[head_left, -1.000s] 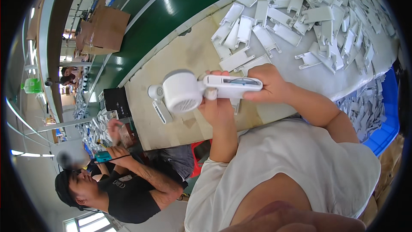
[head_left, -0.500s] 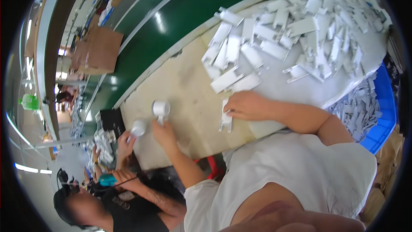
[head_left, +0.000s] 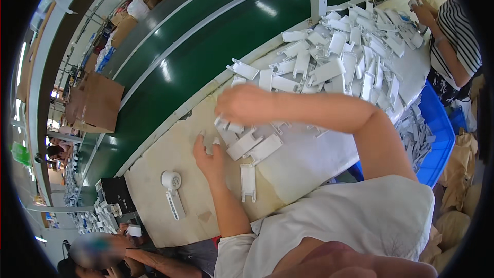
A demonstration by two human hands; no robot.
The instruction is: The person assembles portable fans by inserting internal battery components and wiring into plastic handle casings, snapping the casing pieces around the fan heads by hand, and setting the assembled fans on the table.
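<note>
My left hand (head_left: 210,162) is raised over the table, thumb and fingers apart, with pale coverings on the fingertips. Nothing is in it. My right hand (head_left: 244,105), smeared by motion, reaches across the near-left edge of a heap of white plastic housings (head_left: 329,72). Its fingers are curled under and hidden, with a white piece (head_left: 222,124) showing just below them. One single housing (head_left: 248,181), long with two prongs at one end, lies on the table below both hands. Left of my left hand rests a white handheld device (head_left: 174,195) with a round, perforated head and a flat handle.
A green conveyor belt (head_left: 190,72) runs along the table's far side. At right stands a blue bin (head_left: 437,139) of grey parts, with a striped-sleeved person (head_left: 455,41) beyond. Another person (head_left: 159,257) works at lower left near a black box (head_left: 117,195).
My left hand has left the round-headed device, which now lies on the table. My right hand has moved from the single housing to the heap. The whole view has shifted.
</note>
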